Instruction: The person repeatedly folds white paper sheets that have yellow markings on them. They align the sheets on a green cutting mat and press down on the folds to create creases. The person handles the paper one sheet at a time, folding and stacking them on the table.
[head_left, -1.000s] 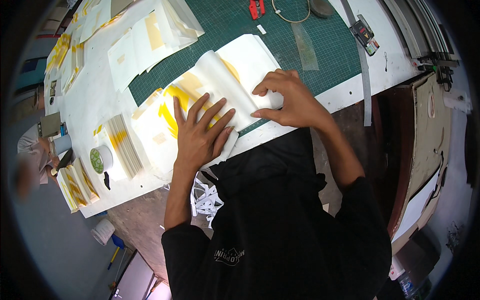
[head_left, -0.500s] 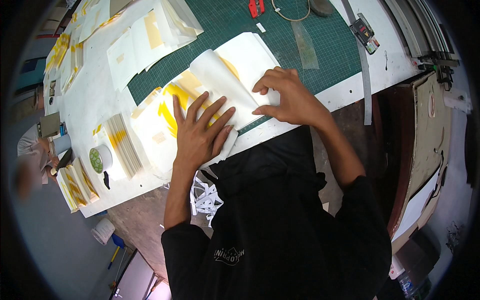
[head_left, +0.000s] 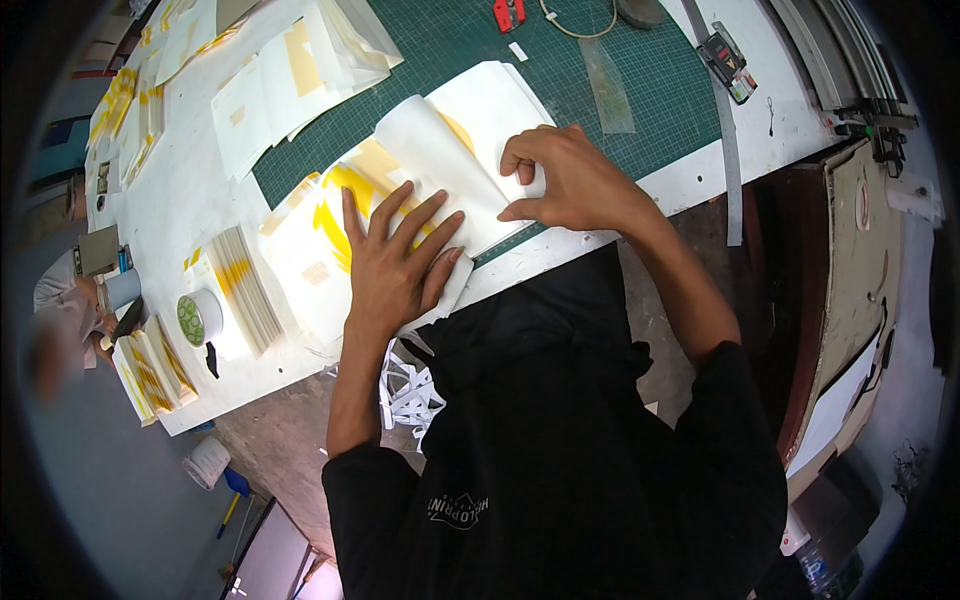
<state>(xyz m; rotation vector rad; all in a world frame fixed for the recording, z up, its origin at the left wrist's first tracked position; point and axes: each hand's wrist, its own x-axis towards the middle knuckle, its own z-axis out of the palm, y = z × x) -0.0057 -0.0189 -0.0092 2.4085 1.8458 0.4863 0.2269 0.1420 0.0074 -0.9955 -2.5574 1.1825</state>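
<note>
Here, a white table (head_left: pixel 190 190) is covered partly by a green mat (head_left: pixel 450 40), and sheet stacks (head_left: pixel 290 80) are laid at its far left. A curled white sheet (head_left: pixel 440 160) with yellow print is kept at the mat's near edge. It is pressed flat by the left hand (head_left: pixel 395 265), fingers spread, palm down. Its right edge is pinched by the right hand (head_left: pixel 565 180), fingertips bunched together. A tape roll (head_left: pixel 198 318) is seen near the left edge.

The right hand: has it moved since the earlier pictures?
Barely. The right hand stays pinching the folded white sheet at the same spot on the green cutting mat.
</note>
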